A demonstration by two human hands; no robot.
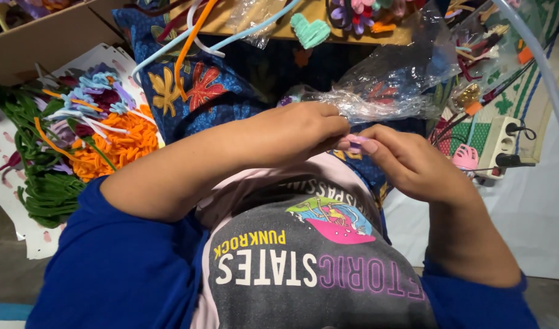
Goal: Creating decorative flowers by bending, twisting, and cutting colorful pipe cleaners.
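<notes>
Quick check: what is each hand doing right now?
Left hand: closed, pinching the clear plastic bag.
Right hand: fingers curled, pinching something small; cannot tell what.

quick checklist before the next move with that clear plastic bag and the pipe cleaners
1. Both hands on the work: left hand and right hand meet at the neck of the clear plastic bag. ok
2. What the fingers pinch: hidden between them. cannot tell
3. Bag closed: neck looks bunched, seal not visible. cannot tell
4. Pipe cleaner pile within reach at the left. ok
5. Power strip cords lie close to the right hand. not ok
</notes>
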